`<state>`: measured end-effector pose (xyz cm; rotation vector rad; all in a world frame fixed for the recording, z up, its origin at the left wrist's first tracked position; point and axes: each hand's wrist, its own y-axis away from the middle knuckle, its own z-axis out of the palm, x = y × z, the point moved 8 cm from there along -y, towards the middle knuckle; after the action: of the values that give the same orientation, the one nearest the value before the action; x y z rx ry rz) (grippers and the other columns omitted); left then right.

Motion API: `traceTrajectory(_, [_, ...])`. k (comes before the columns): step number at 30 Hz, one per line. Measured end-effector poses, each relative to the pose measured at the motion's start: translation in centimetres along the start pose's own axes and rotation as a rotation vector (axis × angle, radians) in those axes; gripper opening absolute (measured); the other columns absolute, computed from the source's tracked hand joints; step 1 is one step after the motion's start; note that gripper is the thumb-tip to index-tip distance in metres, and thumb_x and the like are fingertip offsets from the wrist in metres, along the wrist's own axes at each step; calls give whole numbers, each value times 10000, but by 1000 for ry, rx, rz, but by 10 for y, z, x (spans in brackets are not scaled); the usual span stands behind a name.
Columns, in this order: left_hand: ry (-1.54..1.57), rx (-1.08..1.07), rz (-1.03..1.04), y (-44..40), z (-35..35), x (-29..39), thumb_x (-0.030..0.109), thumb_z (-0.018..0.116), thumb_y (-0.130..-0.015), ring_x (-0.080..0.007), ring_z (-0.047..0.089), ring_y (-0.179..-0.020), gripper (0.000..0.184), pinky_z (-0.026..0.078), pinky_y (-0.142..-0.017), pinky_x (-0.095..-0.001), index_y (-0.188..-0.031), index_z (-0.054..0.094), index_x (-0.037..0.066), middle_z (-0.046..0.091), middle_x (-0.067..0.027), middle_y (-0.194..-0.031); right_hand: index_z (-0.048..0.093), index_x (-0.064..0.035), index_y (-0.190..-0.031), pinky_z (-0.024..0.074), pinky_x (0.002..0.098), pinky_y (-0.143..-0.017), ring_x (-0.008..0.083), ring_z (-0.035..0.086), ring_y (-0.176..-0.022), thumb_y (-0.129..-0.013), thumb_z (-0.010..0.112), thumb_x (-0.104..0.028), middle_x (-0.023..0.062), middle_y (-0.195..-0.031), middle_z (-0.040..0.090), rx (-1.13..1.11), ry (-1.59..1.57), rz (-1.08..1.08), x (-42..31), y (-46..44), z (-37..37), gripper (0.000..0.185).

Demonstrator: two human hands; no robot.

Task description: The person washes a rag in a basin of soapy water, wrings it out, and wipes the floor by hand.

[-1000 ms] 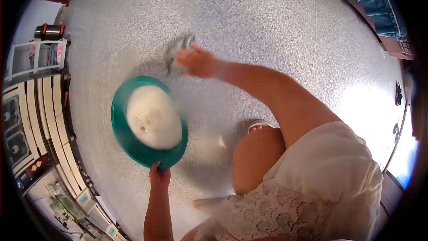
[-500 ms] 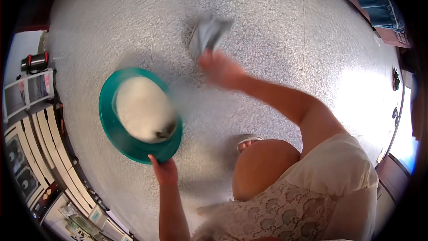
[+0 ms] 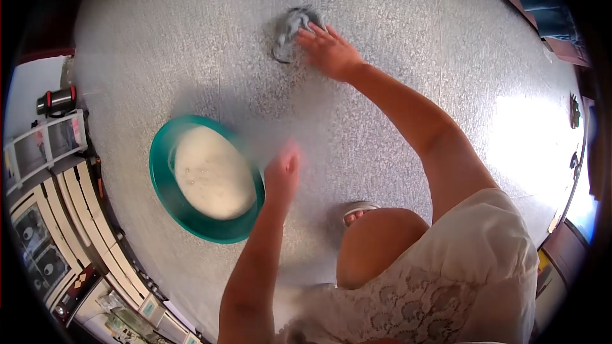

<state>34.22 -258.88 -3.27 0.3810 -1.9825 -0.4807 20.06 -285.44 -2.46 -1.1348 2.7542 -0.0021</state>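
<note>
On the speckled floor lies a crumpled grey cloth [image 3: 297, 24]. My right hand [image 3: 329, 51] reaches out to it with stretched fingers, the fingertips at its near edge. My left hand [image 3: 284, 169] is just right of the basin, blurred by motion; its fingers look curled in, with nothing visible in them. A green plastic basin [image 3: 171, 188] stands on the floor to the left, holding whitish foamy suds [image 3: 213, 172]. The basin's right rim is partly behind my left hand and wrist.
My bent knee [image 3: 382, 245] and sandalled foot [image 3: 360, 211] are at the lower middle. Along the left stand a white rack [image 3: 48, 143], a black-and-red flask [image 3: 57, 100] and pale drawers [image 3: 95, 216]. Blue fabric [image 3: 545, 0] hangs at the upper right.
My right hand has brought the grey cloth down onto the floor, where it is now crumpled. My left hand has let go of the basin's rim and moved up and right.
</note>
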Motion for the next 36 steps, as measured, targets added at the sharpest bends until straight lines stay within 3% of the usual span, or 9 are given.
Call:
traceTrajectory(2, [-396,184,77,-43,-14,27,199,669,-961,-330,579,-1284,646,462,-1093,-425,-1494,390,-35,526,-261,-1439,357,-157,-1563,277,425,-1234,297,375,-1477,-1009,526,-271,53,-1608,394,-229,-173,92,-3,-31,-4,590])
traceTrajectory(4, [-767,339,169,-91,-16,41,297,752,-892,-406,388,-1435,880,304,-1196,-491,-1516,275,-100,358,-294,-1556,439,-139,-1498,357,453,-1182,308,476,-1403,-1003,504,-231,75,-1511,517,-130,-357,-114,-41,-34,18,507])
traceTrajectory(7, [-1091,183,-77,-134,-42,81,501,827,-773,-457,200,-1508,1190,197,-1222,-542,-1511,177,-171,227,-322,-1606,425,-174,-1521,285,428,-1222,236,370,-1481,-991,519,-249,10,-1631,352,24,-185,-310,-94,-59,34,544])
traceTrajectory(13, [-1241,-38,-235,-184,-64,68,765,828,-554,-511,143,-1514,1542,217,-1199,-594,-1522,108,-196,190,-348,-1614,400,-180,-1535,167,440,-1265,195,226,-1547,-999,520,-318,-21,-1665,279,-43,-121,-151,-90,-163,49,566])
traceTrajectory(17, [-1292,-106,-330,-201,-70,66,802,819,-525,-501,105,-1525,1601,285,-1180,-585,-1524,68,-199,164,-307,-1642,366,-218,-1559,155,476,-1259,219,173,-1564,-1027,480,-385,-31,-1687,223,-138,-30,57,-11,-217,30,569])
traceTrajectory(24, [-822,-78,-561,-194,-86,61,615,964,-458,-485,-164,-1520,1719,196,-1059,-830,-1576,-246,127,-295,-171,-1644,303,-208,-1591,175,530,-1233,253,174,-1563,-1044,398,-377,7,-1709,158,62,62,622,188,-173,6,580])
traceTrajectory(29, [-788,-102,-629,-187,-86,76,569,985,-458,-486,-216,-1508,1725,197,-1010,-868,-1566,-291,220,-359,-149,-1623,316,-132,-1581,233,511,-1226,348,250,-1533,-1003,378,-163,131,-1660,273,-350,-52,325,64,-215,25,582])
traceTrajectory(31, [-760,-110,-617,-186,-86,79,565,984,-464,-485,-228,-1504,1725,190,-1014,-866,-1558,-305,227,-370,-149,-1618,343,-215,-1579,154,503,-1255,263,199,-1557,-1041,402,-296,13,-1692,222,-126,-46,-29,-7,-239,50,547])
traceTrajectory(36, [-793,-93,-629,-190,-87,59,570,980,-467,-484,-243,-1500,1728,182,-1018,-864,-1545,-329,237,-391,-153,-1607,319,-280,-1589,85,564,-1242,238,161,-1570,-1048,378,-410,-45,-1698,199,-257,109,154,33,-311,33,560])
